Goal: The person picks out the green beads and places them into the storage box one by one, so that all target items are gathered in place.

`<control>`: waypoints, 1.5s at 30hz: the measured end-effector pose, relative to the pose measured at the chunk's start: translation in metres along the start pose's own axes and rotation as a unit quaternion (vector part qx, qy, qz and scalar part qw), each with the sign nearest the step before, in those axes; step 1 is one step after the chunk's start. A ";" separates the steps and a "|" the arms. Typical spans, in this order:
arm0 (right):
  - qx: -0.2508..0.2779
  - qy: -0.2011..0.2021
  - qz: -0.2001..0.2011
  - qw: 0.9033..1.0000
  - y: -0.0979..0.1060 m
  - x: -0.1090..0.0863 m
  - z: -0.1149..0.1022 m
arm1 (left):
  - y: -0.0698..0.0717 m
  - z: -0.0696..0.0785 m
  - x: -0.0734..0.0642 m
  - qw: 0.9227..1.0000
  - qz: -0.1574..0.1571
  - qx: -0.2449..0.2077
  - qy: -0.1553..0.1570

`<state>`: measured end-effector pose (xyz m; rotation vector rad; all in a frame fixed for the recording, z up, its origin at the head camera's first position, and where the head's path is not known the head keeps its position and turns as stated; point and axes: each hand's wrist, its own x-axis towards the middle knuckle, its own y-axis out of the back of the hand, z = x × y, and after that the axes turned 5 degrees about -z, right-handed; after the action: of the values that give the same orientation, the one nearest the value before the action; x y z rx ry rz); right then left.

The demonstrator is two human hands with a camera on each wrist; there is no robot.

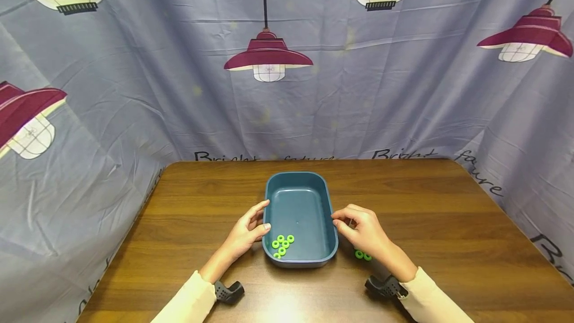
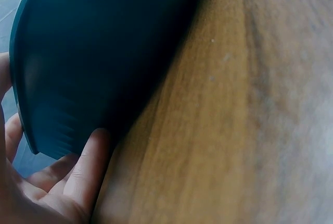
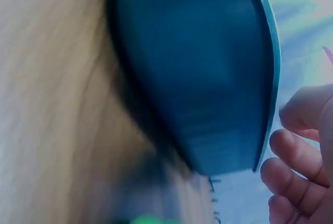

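Observation:
A blue-grey plastic tray (image 1: 302, 213) stands lengthwise on the table, with several small bright green rings (image 1: 285, 244) inside at its near left corner. My left hand (image 1: 242, 233) holds the left side of the tray, thumb at the rim and other fingers along the outer wall (image 2: 78, 78). At the opposite rim is my right hand (image 1: 360, 226), its fingers curled and the thumb close to the index finger. In the right wrist view its fingertips (image 3: 278, 171) lie right by the rim (image 3: 277, 52); I cannot tell whether they pinch something.
More green rings (image 1: 363, 254) lie on the table right of the tray, partly hidden beneath my right hand. The wooden table (image 1: 206, 198) reaches back to a grey-blue curtain (image 1: 327, 103) printed with lamps. A black band (image 1: 229, 292) sits on each wrist.

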<state>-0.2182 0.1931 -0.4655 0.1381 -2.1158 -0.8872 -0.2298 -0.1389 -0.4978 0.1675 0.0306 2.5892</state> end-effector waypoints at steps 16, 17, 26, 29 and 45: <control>-0.043 -0.024 -0.053 0.997 0.020 -0.049 0.017 | 0.000 0.002 0.001 1.000 0.003 0.008 0.007; -0.045 -0.028 -0.057 0.997 0.021 -0.051 0.018 | 0.000 0.002 0.001 1.000 0.003 0.008 0.006; -0.087 -0.033 -0.080 0.992 0.021 -0.051 0.016 | 0.000 0.003 0.001 1.000 0.003 0.005 0.005; -0.101 -0.025 -0.075 0.992 0.020 -0.051 0.016 | 0.000 0.004 0.002 1.000 0.003 0.005 0.006; -0.120 -0.034 -0.089 0.988 0.019 -0.056 0.010 | -0.001 0.000 -0.002 1.000 0.003 0.005 0.007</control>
<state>-0.1848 0.2340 -0.4939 0.1767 -2.0632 -1.2606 -0.2276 -0.1386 -0.4985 0.1533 0.0473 2.5962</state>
